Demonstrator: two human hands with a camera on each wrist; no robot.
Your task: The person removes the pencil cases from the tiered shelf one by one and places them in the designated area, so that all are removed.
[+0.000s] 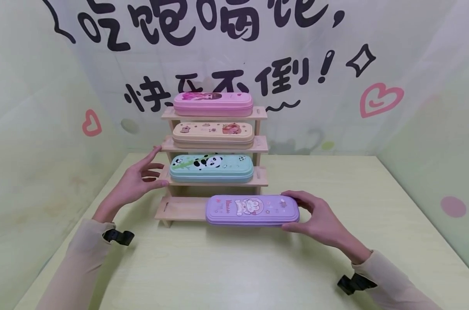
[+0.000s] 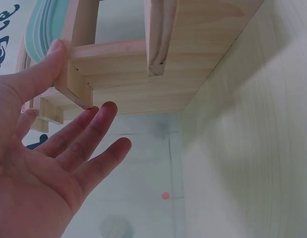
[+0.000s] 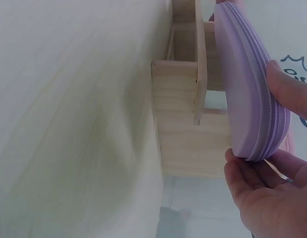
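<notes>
My right hand (image 1: pixel 317 217) grips the right end of a purple zippered pencil case (image 1: pixel 253 210) with a cartoon print, thumb along the front side and fingers behind. In the right wrist view, the case (image 3: pixel 242 84) is held over the bottom step of a wooden rack (image 1: pixel 181 208), with a gap beneath it. My left hand (image 1: pixel 135 178) is at the rack's left side, fingers loosely spread. Its thumb (image 2: pixel 49 64) touches the end of the step bearing a mint panda pencil case (image 1: pixel 211 168), and the index fingertip reaches the step above.
A cream pencil case (image 1: pixel 212 135) and a pink one (image 1: pixel 213 104) lie on the two upper steps. The rack stands on a pale wooden table (image 1: pixel 218 267), in front of a white printed curtain (image 1: pixel 315 116). A dark strap (image 1: pixel 119 236) circles the left wrist.
</notes>
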